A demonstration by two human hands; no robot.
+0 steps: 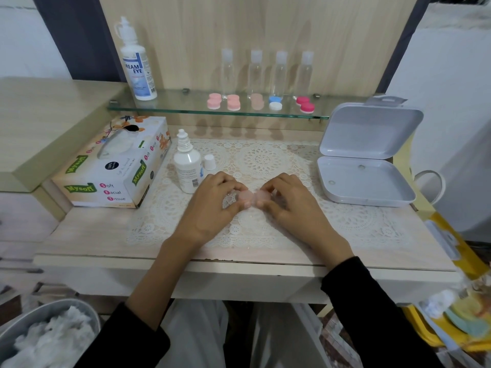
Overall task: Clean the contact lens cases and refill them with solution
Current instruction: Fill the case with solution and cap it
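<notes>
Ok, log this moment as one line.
step: handling pink lens case | left hand: holds case | right hand: holds case | place: lace mat | solution bottle: upright, uncapped, cap beside it

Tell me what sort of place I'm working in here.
Probably a home vanity desk for lens care: a glass shelf holds a solution bottle and coloured lens cases, a tissue box beside a lace mat, and left hand and right hand hold a pink lens case.

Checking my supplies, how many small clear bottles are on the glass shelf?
4 bottles, left to right in a row along the back of the glass shelf.
</notes>
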